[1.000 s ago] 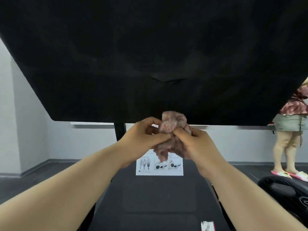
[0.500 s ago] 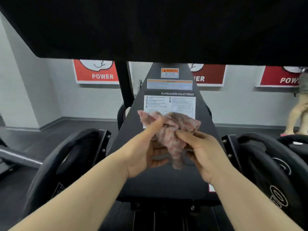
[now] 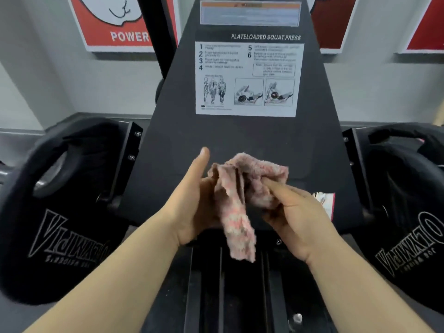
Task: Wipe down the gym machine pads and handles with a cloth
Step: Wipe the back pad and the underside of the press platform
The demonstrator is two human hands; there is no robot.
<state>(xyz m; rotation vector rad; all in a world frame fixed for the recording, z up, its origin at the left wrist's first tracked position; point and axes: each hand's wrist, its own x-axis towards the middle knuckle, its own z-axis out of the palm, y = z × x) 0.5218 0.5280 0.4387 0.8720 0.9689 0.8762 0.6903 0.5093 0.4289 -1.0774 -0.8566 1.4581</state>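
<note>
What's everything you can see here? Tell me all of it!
cloth: one, pink, between both hands
panel: one, black, sloping, centre
instruction sheet: one, white, on panel
warning label: one, orange-topped, above the sheet
small sticker: one, red and white, panel's lower right
weight plates: two, black, either side of panel
posters: three, red and white, on wall
left hand: one, touching cloth, thumb up
right hand: one, pinching cloth

POWER poster [image 3: 113, 22] behind; left plate [image 3: 72, 224] and right plate [image 3: 408, 212], seemingly rubber-coated.
</note>
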